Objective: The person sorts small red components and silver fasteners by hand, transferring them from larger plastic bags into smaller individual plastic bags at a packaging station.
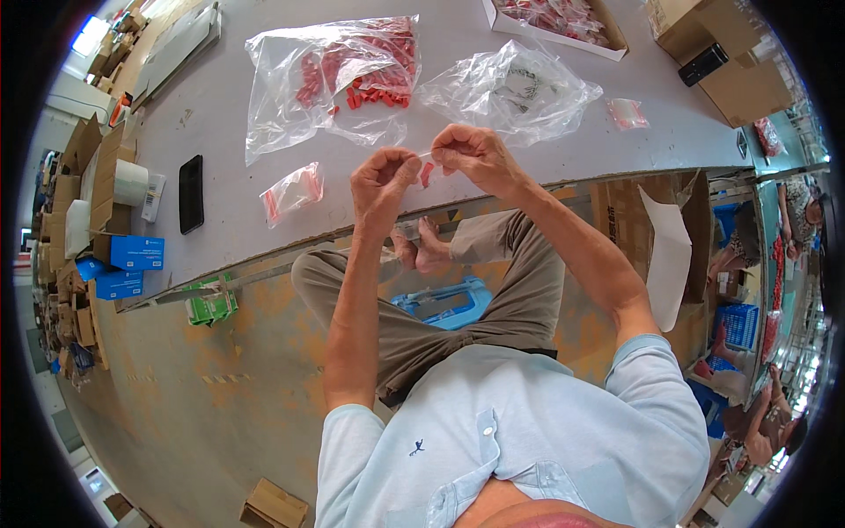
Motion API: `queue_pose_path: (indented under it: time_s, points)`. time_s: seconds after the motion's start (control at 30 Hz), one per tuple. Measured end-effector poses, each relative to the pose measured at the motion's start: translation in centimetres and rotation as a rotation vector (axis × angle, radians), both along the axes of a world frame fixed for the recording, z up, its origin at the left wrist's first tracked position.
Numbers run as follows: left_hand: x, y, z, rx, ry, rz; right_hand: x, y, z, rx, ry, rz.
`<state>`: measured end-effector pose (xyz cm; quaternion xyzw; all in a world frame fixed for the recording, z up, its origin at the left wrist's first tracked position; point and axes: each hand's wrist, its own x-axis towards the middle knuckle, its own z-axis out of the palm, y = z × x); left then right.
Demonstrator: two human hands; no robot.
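My left hand (pixel 385 183) and my right hand (pixel 475 158) meet close together over the table's near edge, thumbs pinched against fingers. Between them stretches what looks like a small clear plastic bag (pixel 424 160), mostly hidden by the fingertips. A small red piece (pixel 427 175) shows just under it; whether it is inside the bag or on the table I cannot tell. Beyond the hands, a large clear bag (pixel 282 101) spills several red plastic pieces (pixel 374 95). A second clear bag (pixel 493 92) with small dark pieces lies to its right. Left of my left hand is a stack of small red-edged bags (pixel 292 195).
A black phone (pixel 191 194) lies at the left. An open white box (pixel 620 48) of filled packets stands at the back, with a cardboard box (pixel 722 62) right of it. Another small packet (pixel 627 113) lies at the right. A blue stool (pixel 449 304) is under the table.
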<state>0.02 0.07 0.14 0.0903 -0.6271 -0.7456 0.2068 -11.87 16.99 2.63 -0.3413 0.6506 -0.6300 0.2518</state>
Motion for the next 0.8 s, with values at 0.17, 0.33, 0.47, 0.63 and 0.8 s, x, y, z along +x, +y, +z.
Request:
queue_pose_path:
  time_s: [0.17,0.33,0.47,0.63,0.8]
  points:
    - [0.1,-0.6,-0.5,0.089,0.035,-0.008,-0.1,0.6,0.1,0.078,-0.057,0.022]
    - [0.1,-0.5,-0.5,0.060,0.020,0.005,0.4,-0.3,1.0,0.127,0.190,0.034]
    - [-0.3,-0.1,-0.4,0.003,0.017,-0.013,-0.2,-0.8,-0.1,0.043,0.146,0.081]
    - [-0.1,-0.4,-0.6,0.051,0.015,-0.010,0.1,-0.2,0.4,0.092,0.083,0.023]
    - [-0.1,-0.3,-0.5,0.077,0.028,-0.008,-0.8,0.9,0.6,0.127,0.075,0.073]
